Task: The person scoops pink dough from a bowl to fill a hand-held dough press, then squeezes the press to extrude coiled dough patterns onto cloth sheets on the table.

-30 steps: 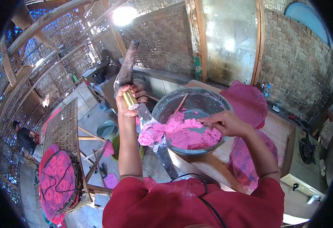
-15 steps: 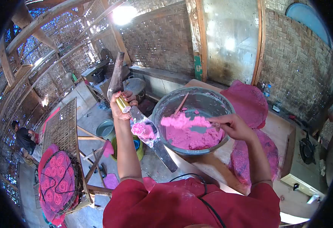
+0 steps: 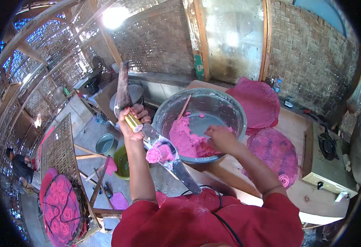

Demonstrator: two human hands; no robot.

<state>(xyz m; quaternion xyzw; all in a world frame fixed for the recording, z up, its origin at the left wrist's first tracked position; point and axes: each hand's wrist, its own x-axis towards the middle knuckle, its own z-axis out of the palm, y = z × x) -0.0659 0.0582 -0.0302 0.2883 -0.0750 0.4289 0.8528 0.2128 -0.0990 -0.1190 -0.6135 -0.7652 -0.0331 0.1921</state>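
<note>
My left hand (image 3: 134, 122) is closed round a long wooden press (image 3: 124, 84) and a short gold cylinder (image 3: 133, 122), which lie crosswise to each other. Lower on the press sits a lump of pink dough (image 3: 163, 152) with a ridged, rose-like piece at its end. My right hand (image 3: 222, 139) is inside a large grey basin (image 3: 239, 108), low over the pink dough (image 3: 184, 142). Its fingers are curled, and what they hold is hidden. A thin wooden stick (image 3: 184, 106) leans in the basin, its lower end in the dough.
Stacked pink round sheets (image 3: 255, 103) lie beyond the basin, and another pink round (image 3: 271, 154) is beside my right arm. A stove (image 3: 326, 158) stands at right. Pink rosettes cover a round tray (image 3: 61, 208) at left. A person (image 3: 22, 166) sits at far left.
My right hand has moved left and down into the basin; the long ridge of pink dough it held up is no longer visible. The press has shifted slightly down. The view has turned right.
</note>
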